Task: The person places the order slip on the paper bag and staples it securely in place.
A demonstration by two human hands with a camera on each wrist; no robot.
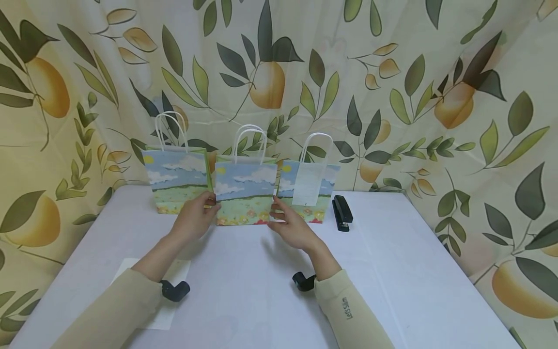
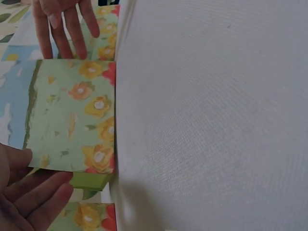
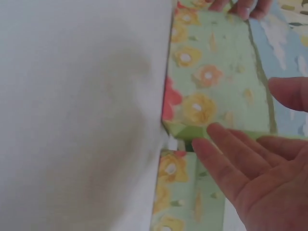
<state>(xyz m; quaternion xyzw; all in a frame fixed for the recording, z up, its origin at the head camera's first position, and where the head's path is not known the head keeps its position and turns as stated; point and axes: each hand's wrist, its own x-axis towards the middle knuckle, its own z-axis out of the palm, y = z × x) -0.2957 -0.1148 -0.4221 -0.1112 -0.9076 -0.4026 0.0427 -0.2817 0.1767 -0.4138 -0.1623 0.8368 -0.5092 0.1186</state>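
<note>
A paper gift bag (image 1: 246, 194), printed with sky, meadow and flowers, stands upright in the middle with its white handles up. My left hand (image 1: 195, 216) is at its left side edge, the thumb at the front corner and the fingers (image 2: 45, 199) extended along the side. At the opposite edge is my right hand (image 1: 295, 227), its fingers (image 3: 231, 156) nearly straight by the green side and the thumb apart from them. Matching bags stand on both sides: the left bag (image 1: 178, 174) and the right bag (image 1: 329, 186), which carries a blank white paper (image 1: 307, 184).
A black stapler (image 1: 342, 212) lies right of the bags on the white-covered table (image 1: 383, 271). White paper (image 1: 163, 315) lies under my left forearm. Behind the bags hangs a fruit-patterned curtain (image 1: 331, 97). Black wrist cameras (image 1: 175, 291) project inward from both sleeves.
</note>
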